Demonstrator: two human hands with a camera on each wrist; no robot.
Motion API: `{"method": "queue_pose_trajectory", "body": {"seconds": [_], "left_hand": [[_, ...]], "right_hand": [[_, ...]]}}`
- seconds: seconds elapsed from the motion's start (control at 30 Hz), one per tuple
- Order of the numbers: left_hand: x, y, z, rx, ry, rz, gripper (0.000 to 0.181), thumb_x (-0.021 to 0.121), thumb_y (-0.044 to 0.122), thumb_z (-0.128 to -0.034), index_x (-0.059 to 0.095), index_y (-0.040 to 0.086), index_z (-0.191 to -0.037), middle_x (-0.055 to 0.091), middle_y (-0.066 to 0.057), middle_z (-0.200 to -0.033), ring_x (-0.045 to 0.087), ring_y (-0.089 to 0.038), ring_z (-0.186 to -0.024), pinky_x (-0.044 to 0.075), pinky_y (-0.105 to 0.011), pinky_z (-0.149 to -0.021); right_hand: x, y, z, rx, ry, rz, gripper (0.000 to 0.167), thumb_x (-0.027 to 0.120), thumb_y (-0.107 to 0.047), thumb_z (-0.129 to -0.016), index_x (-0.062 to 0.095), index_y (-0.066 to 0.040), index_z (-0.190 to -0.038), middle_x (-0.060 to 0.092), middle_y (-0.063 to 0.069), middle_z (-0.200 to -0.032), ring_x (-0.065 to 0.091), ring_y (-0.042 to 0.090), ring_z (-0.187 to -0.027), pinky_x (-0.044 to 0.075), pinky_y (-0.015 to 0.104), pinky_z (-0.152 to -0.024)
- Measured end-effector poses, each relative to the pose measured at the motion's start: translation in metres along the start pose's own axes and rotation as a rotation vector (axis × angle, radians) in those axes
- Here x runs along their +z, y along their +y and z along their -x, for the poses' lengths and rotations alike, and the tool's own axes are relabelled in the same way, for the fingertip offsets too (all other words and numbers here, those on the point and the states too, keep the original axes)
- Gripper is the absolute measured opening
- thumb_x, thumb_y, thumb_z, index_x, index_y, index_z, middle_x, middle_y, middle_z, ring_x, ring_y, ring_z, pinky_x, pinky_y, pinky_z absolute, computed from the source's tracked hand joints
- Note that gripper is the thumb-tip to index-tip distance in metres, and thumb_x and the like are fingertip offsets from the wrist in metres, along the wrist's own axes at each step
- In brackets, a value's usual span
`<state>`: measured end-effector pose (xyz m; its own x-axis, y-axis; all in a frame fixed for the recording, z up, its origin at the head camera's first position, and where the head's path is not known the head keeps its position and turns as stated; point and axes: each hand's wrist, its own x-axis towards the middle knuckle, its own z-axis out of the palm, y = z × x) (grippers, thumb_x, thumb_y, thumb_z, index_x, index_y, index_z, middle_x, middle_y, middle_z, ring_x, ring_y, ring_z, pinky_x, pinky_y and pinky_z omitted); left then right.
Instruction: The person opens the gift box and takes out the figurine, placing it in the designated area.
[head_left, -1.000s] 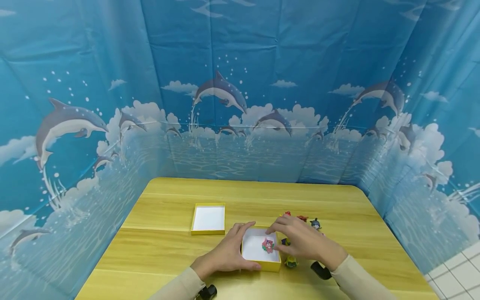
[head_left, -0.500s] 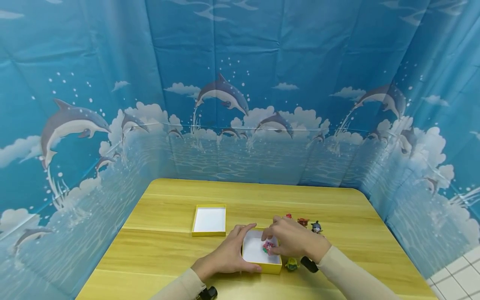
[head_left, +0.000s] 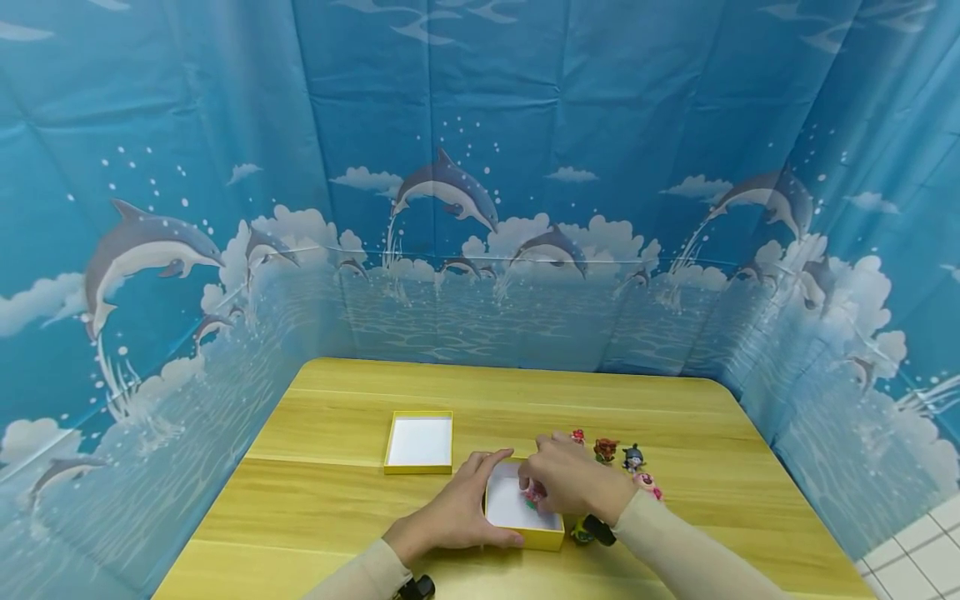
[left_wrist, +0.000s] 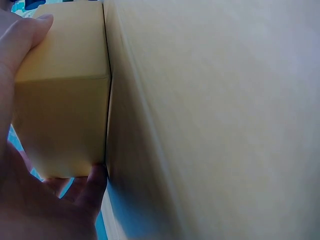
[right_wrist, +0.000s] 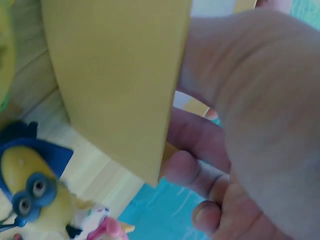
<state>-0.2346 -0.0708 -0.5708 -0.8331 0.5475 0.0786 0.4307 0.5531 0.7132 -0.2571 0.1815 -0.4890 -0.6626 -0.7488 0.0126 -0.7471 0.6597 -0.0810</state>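
A small open yellow box [head_left: 542,539] with a white inside stands near the table's front. My left hand [head_left: 456,510] grips its left side, thumb on the near wall and fingers on the far one; the left wrist view shows them on opposite sides of the box [left_wrist: 65,110]. Reaching over the right wall, my right hand [head_left: 573,477] pinches a small pink and green figurine [head_left: 532,497] inside the box, partly hidden by the fingers. In the right wrist view the box wall [right_wrist: 115,85] covers the fingertips and that figurine.
A shallow yellow tray-like lid [head_left: 418,442] lies behind left. Right of the box are a red figurine [head_left: 577,436], a brown one [head_left: 605,450], a grey-topped one [head_left: 633,458], a pink one [head_left: 648,485] and a yellow-green one [head_left: 580,532]. A yellow figurine with blue goggles [right_wrist: 45,200] stands nearby.
My right hand has moved left and further into the box, its fingers closing round the pink figurine. The figurines at the right are less covered. My left hand keeps its grip.
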Motion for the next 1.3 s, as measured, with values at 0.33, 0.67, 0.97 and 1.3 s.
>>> {"method": "queue_pose_trajectory", "body": {"seconds": [0.33, 0.67, 0.97, 1.3], "left_hand": [[0.002, 0.002, 0.001, 0.026, 0.014, -0.017, 0.128, 0.098, 0.068, -0.0866, 0.03, 0.026, -0.185, 0.049, -0.008, -0.172, 0.056, -0.022, -0.145, 0.056, -0.038, -0.12], [0.002, 0.002, 0.0, 0.033, 0.017, -0.031, 0.128, 0.098, 0.068, -0.0863, 0.03, 0.026, -0.185, 0.05, -0.005, -0.17, 0.057, -0.021, -0.146, 0.056, -0.039, -0.121], [0.002, 0.002, 0.001, 0.017, 0.007, -0.018, 0.128, 0.098, 0.069, -0.0871, 0.028, 0.027, -0.186, 0.048, -0.005, -0.172, 0.055, -0.021, -0.146, 0.056, -0.038, -0.12], [0.0, 0.002, 0.001, 0.016, 0.01, -0.022, 0.127, 0.097, 0.07, -0.087, 0.029, 0.027, -0.186, 0.049, -0.006, -0.17, 0.057, -0.02, -0.143, 0.057, -0.037, -0.118]], "right_hand": [[0.005, -0.002, -0.009, -0.086, -0.017, 0.024, 0.017, 0.101, -0.016, -0.094, 0.088, -0.027, -0.097, 0.076, -0.017, -0.084, 0.044, 0.006, -0.083, 0.035, 0.028, -0.08], [0.003, 0.0, -0.008, -0.057, -0.045, -0.043, 0.027, 0.103, -0.019, -0.091, 0.09, -0.029, -0.112, 0.076, -0.019, -0.089, 0.049, 0.005, -0.089, 0.038, 0.031, -0.085], [0.002, 0.001, -0.006, -0.039, -0.05, -0.139, 0.025, 0.101, -0.02, -0.093, 0.091, -0.025, -0.115, 0.078, -0.02, -0.095, 0.055, 0.001, -0.094, 0.039, 0.031, -0.089], [-0.003, 0.006, 0.004, -0.06, 0.013, -0.336, 0.03, 0.097, -0.005, -0.094, 0.088, -0.012, -0.122, 0.084, -0.001, -0.118, 0.076, 0.005, -0.102, 0.066, 0.024, -0.085]]}}
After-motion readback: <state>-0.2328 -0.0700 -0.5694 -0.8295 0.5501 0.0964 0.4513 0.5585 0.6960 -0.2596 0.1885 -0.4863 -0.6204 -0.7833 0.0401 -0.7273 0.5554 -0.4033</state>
